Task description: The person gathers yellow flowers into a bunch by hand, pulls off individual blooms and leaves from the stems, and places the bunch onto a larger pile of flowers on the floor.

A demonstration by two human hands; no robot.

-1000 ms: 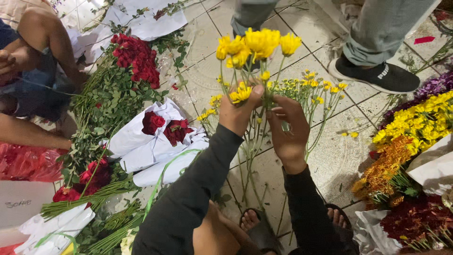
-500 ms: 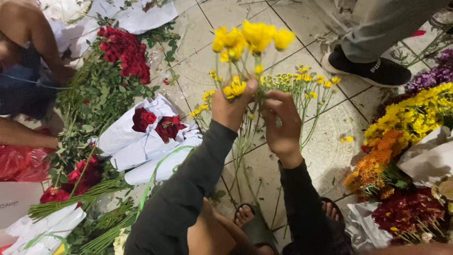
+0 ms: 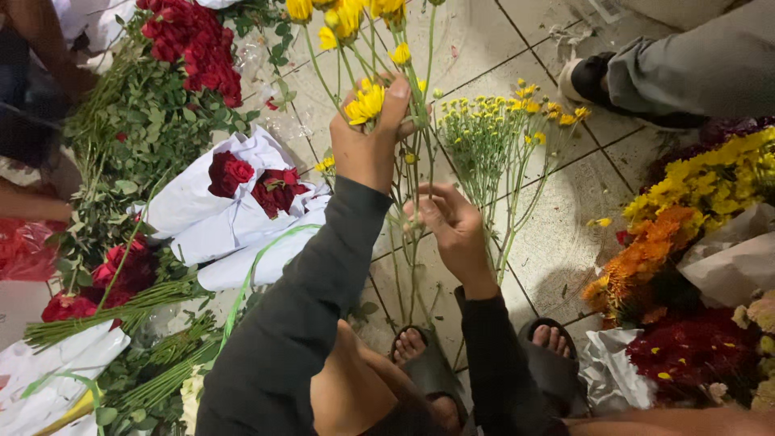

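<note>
Up top, the yellow flowers (image 3: 347, 20) run off the frame's edge, so their upper blooms are cut away. The left hand (image 3: 371, 137) is closed around their stems over the tiled floor (image 3: 557, 242); the right hand (image 3: 452, 230) pinches lower stems, fingers half curled. Since earlier, the bunch sits higher and both hands look nearer.

Bare tiled floor (image 3: 557, 242) was left open right of the fingers (image 3: 428, 211); passage leftward was blocked by wrapped red roses (image 3: 250, 186).
</note>
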